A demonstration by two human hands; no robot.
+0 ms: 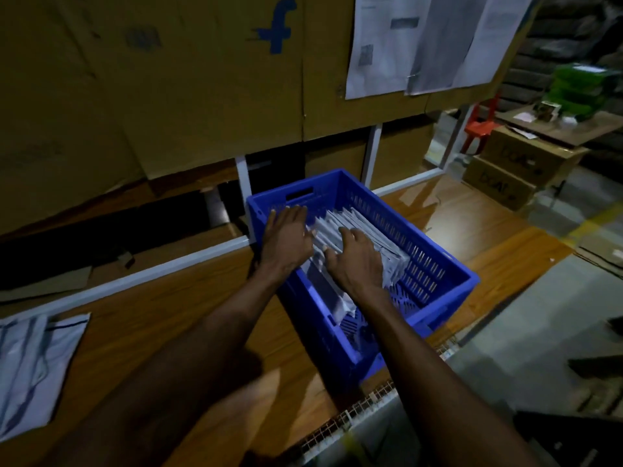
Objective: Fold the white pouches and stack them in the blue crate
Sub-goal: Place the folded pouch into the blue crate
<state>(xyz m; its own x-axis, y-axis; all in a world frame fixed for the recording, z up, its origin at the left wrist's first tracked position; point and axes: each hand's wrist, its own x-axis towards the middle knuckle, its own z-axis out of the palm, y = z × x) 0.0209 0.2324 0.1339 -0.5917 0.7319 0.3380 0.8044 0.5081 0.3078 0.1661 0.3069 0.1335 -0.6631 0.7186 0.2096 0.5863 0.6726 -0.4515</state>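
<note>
A blue slatted crate [435,261] stands on the wooden table right of centre. Inside it lies a stack of folded white pouches [340,224], leaning toward the crate's left wall. Both my hands reach into the crate. My left hand [286,235] rests flat, fingers spread, at the crate's far left wall beside the stack. My right hand [357,261] presses palm down on top of the pouches, fingers curled over them. A pile of unfolded white pouches [33,369] lies at the table's left edge.
Large cardboard sheets [168,96] and papers [431,42] hang behind the table. Cardboard boxes [519,166] and a red stool [478,129] stand at the right on the floor. The table's front edge has a wire mesh strip [354,416].
</note>
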